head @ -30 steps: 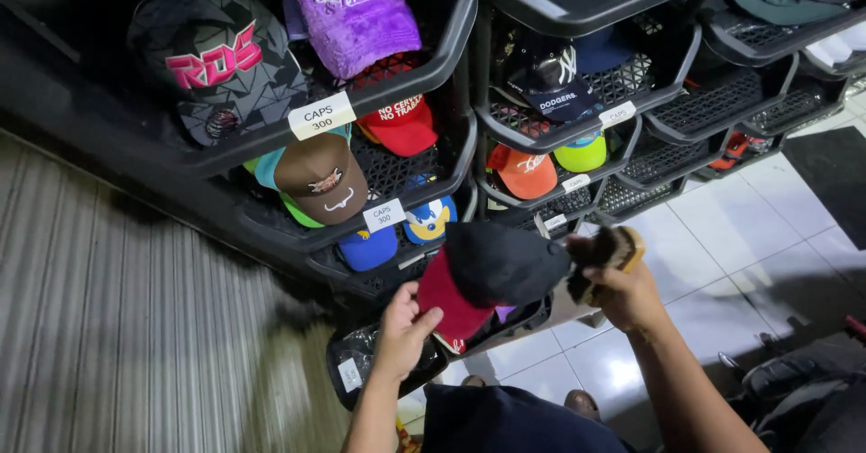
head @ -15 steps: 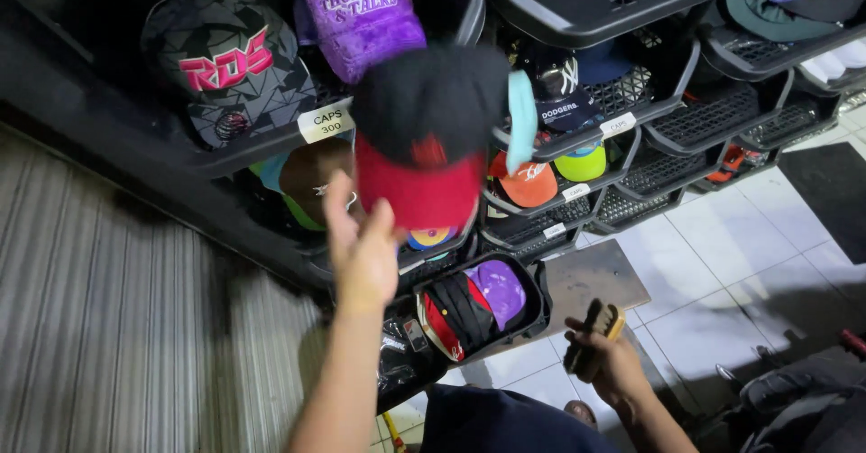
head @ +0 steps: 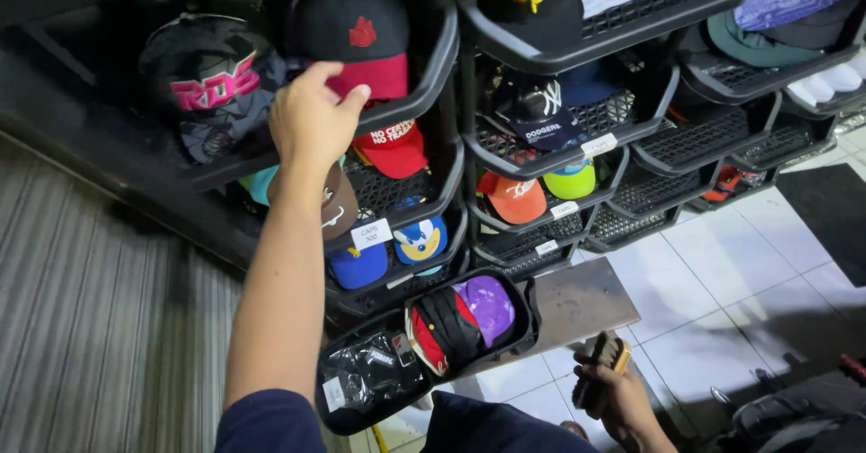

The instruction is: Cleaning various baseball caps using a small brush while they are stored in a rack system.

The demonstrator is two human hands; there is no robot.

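High on the rack, a black cap [head: 352, 33] with a red brim sat in a top bin [head: 431, 74], and the left hand [head: 311, 124] reached up with its fingers curled on the brim's edge. Beside it lay a dark cap [head: 212, 92] with pink lettering; below it, a red cap [head: 392, 151], then a blue one [head: 359, 268]. Low down over the white floor tiles [head: 722, 263], the right hand [head: 622, 399] was closed around a brush [head: 603, 363].

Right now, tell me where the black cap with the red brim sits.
The black cap with the red brim sits in the top black bin, upper centre, at the left hand.
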